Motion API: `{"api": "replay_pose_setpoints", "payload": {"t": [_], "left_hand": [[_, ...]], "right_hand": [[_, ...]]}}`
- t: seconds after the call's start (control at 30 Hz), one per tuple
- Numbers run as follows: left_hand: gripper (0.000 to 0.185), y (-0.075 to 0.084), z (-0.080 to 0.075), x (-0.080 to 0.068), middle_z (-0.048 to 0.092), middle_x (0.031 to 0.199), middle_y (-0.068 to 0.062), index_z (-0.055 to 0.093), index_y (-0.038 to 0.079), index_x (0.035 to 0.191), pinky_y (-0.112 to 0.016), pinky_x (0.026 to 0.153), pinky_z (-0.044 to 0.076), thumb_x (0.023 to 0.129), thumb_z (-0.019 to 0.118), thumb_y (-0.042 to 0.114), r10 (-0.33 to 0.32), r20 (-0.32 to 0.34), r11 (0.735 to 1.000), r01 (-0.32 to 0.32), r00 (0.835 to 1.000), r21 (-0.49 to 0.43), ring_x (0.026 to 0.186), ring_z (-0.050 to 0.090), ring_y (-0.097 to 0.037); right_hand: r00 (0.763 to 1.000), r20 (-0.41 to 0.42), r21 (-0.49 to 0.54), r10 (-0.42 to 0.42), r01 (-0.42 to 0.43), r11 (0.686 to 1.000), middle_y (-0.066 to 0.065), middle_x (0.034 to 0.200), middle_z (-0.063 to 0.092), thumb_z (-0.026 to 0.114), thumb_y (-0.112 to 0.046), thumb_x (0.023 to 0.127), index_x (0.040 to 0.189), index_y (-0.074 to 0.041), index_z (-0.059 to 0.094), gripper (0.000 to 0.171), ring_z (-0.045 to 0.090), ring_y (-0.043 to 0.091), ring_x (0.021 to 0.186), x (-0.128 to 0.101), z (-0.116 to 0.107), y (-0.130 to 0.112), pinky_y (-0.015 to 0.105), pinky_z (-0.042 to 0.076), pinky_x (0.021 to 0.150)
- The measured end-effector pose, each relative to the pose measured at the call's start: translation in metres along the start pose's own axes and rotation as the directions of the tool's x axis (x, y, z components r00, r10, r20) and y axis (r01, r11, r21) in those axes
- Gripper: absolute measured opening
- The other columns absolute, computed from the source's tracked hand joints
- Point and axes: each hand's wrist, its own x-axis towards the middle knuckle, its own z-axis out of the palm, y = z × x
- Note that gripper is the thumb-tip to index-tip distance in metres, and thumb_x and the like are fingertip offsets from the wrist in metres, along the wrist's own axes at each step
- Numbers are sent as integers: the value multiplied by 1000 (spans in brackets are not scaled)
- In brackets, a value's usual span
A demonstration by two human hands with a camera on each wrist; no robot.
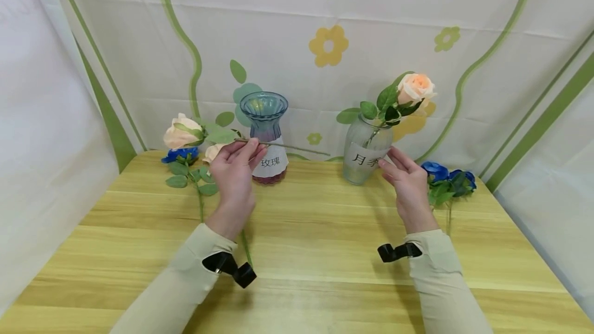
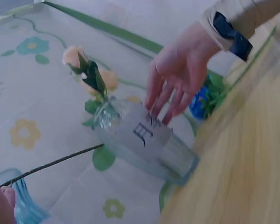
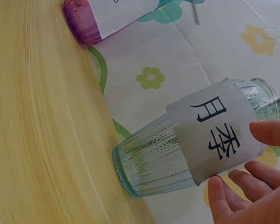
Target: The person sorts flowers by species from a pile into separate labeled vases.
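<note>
Meanwhile, left hand (image 1: 234,171) pinches the rose stem (image 1: 283,146) beside the blue vase (image 1: 265,135).

Wooden table (image 1: 325,251), floral backdrop (image 1: 417,24)

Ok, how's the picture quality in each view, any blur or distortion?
Head view: sharp, evenly lit, wide-angle bend at the edges. Left wrist view: motion-blurred, soft on the clear vase and right hand. Right wrist view: crisp on the vase label, tilted framing.
</note>
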Motion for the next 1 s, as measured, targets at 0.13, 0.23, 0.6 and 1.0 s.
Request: {"api": "replay_pose_setpoints", "payload": {"t": [0.13,0.23,0.6,1.0], "left_hand": [[21,-4,23,-8,77,81,-9,60,4,89,-36,79,67,92,76,-8,16,-2,996,-17,1000,-89,71,79,-19],[20,-7,38,-13,78,84,-11,60,4,89,-36,81,67,92,76,-8,12,8,993,-11,1000,-121,73,79,-19],[19,-23,79,-22,75,87,-10,61,3,91,-35,84,66,92,77,-6,-29,16,987,31,999,-155,77,79,-19],[22,-43,103,-23,74,82,-9,62,5,88,-33,80,66,89,80,-8,-71,20,987,73,997,-140,72,78,-17]], "right_hand": [[1000,-5,3,7,-7,1000,1,173,37,71,-21,103,164,-21,41,68,47,16,154,0,0,0,15,53,93],[1000,-11,-9,9,-9,1000,1,173,38,71,-21,103,164,-21,41,68,47,16,153,0,0,0,17,53,98],[1000,-9,-13,4,-4,1000,1,172,39,70,-22,103,164,-21,42,67,48,16,152,0,1,-1,21,53,101],[1000,-2,-22,-1,1,1000,0,172,38,70,-22,104,164,-22,41,67,48,16,153,-1,0,-1,30,50,112]]}}
